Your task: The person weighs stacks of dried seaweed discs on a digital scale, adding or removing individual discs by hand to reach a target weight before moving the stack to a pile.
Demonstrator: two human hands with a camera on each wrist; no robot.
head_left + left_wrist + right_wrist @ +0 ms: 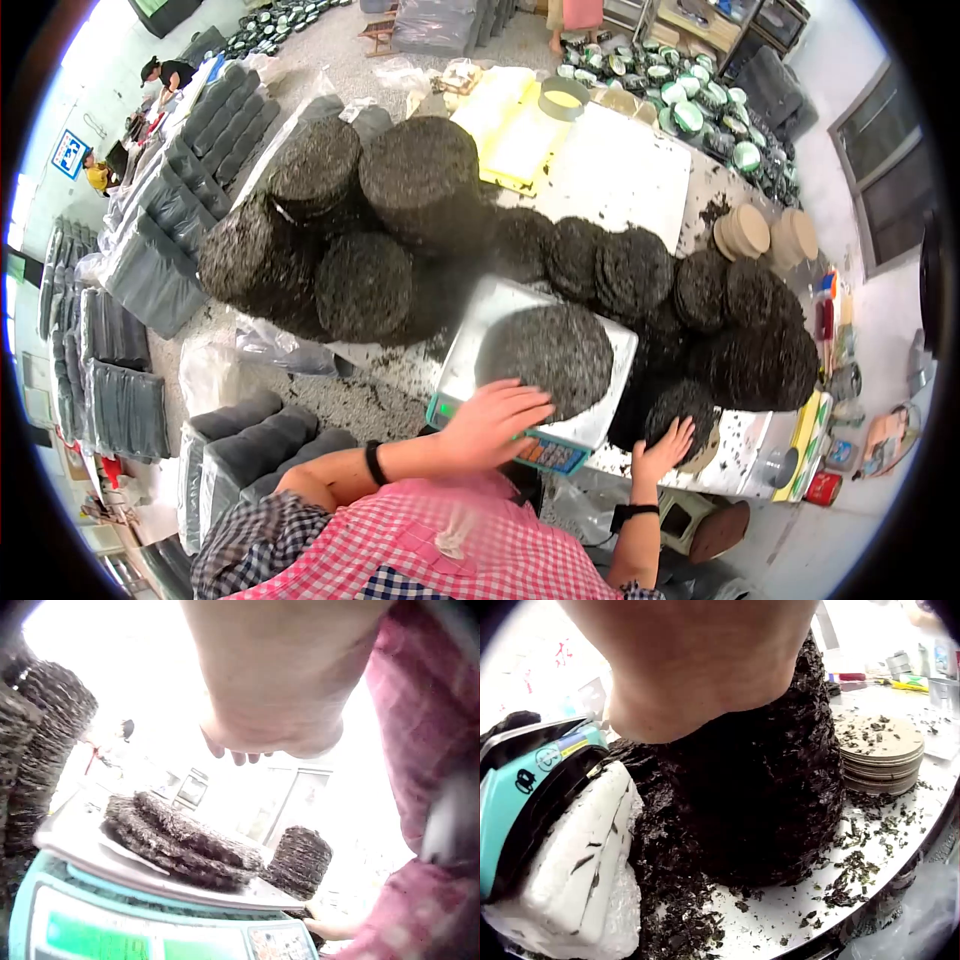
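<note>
A digital scale (pixel 560 452) with a teal body bears a few round, flat cakes of dried dark seaweed (pixel 555 360) on its white pan. In the left wrist view these cakes (pixel 172 844) lie in a loose, slightly tilted layer behind the lit green display (pixel 97 937). My left hand (pixel 500 415) is over the near left edge of the cakes, fingers straight and holding nothing. To the right, my right hand (pixel 664 455) rests with spread fingers on a stack of dark seaweed cakes (pixel 772 802) beside the scale.
Tall stacks of seaweed cakes (pixel 365 290) stand left of the scale; more piles (pixel 755 350) stand behind and right. Cardboard discs (pixel 881 746) sit near the right stack, among scattered flakes. Yellow sheets (pixel 515 120) lie farther back. Bagged dark rolls (pixel 255 440) are at left.
</note>
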